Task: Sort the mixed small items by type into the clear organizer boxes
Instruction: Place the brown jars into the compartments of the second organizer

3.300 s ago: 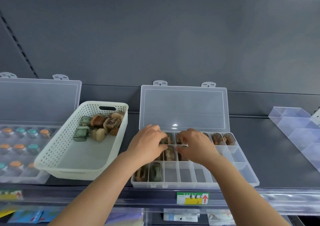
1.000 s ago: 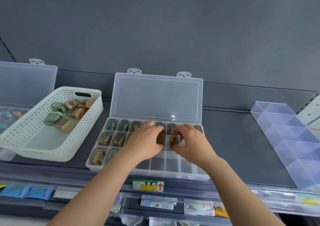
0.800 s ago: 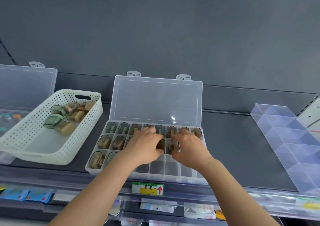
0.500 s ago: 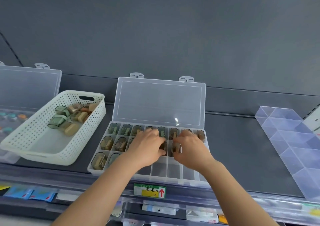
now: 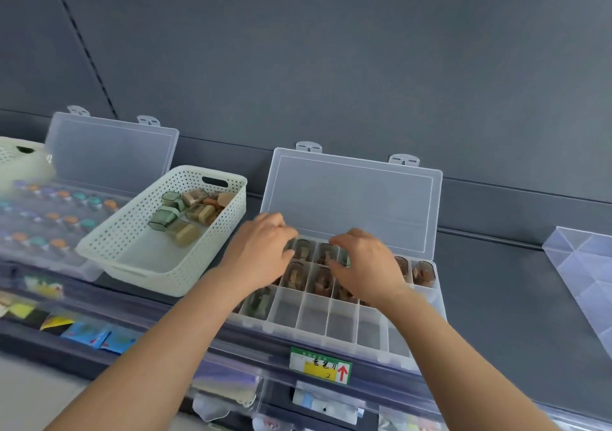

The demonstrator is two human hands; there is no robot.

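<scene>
The clear organizer box [image 5: 427, 301] stands on the shelf with its lid [image 5: 354, 199] up. Brown and green small capped items [image 5: 424, 273] fill its back and middle rows; the front row holds one green item [image 5: 260, 300] at the left. My left hand [image 5: 261, 255] lies curled over the back-left compartments, fingertips hidden. My right hand [image 5: 367, 265] hovers over the back middle compartments, and a green bit shows between thumb and forefinger. A white perforated basket [image 5: 132, 258] to the left holds several mixed items [image 5: 185, 213].
A second clear organizer [image 5: 109, 156] with orange and teal capped pieces [image 5: 59, 218] sits at the far left, partly blurred. A clear divider tray [image 5: 583, 271] lies at the right. A price label [image 5: 319, 364] marks the shelf's front edge; packets hang below.
Both hands have moved from the middle row up and left toward the back row. The brown pieces pinched between them a second ago are out of their fingers. My view has swung rightward.
</scene>
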